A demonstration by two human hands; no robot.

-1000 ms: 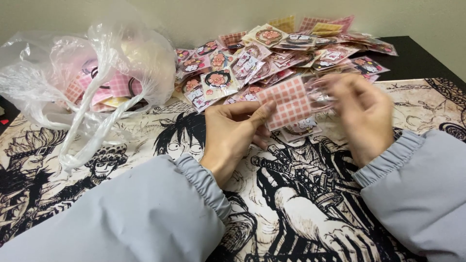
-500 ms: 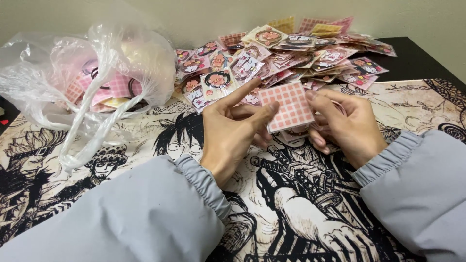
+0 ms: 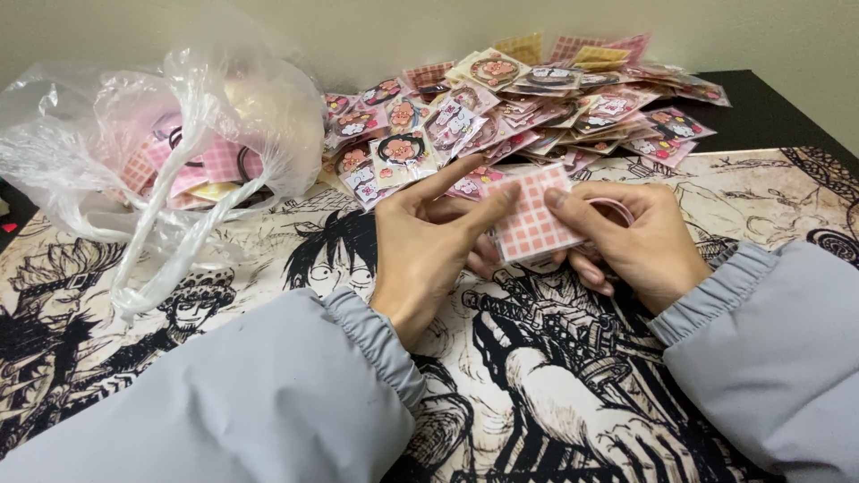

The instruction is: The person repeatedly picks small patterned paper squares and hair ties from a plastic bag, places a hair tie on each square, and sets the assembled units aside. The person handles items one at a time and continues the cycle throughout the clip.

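Note:
A small pink checkered card (image 3: pixel 534 222) is held upright above the mat between both hands. My left hand (image 3: pixel 429 246) pinches its left edge with thumb and fingers, index finger stretched out above it. My right hand (image 3: pixel 640 240) grips its right side, and a thin pink ring or band shows behind the right fingers. Both arms wear grey sleeves with gathered cuffs.
A heap of small packets with pink flower and ring designs (image 3: pixel 519 112) lies beyond the hands. A crumpled clear plastic bag (image 3: pixel 170 152) with more pink checkered cards sits at the left. A black-and-white comic-art mat (image 3: pixel 537 385) covers the dark table (image 3: pixel 761 112).
The hands have come closer together on the checkered card, and it has dropped a little toward the mat. My right hand moved left onto the card's edge.

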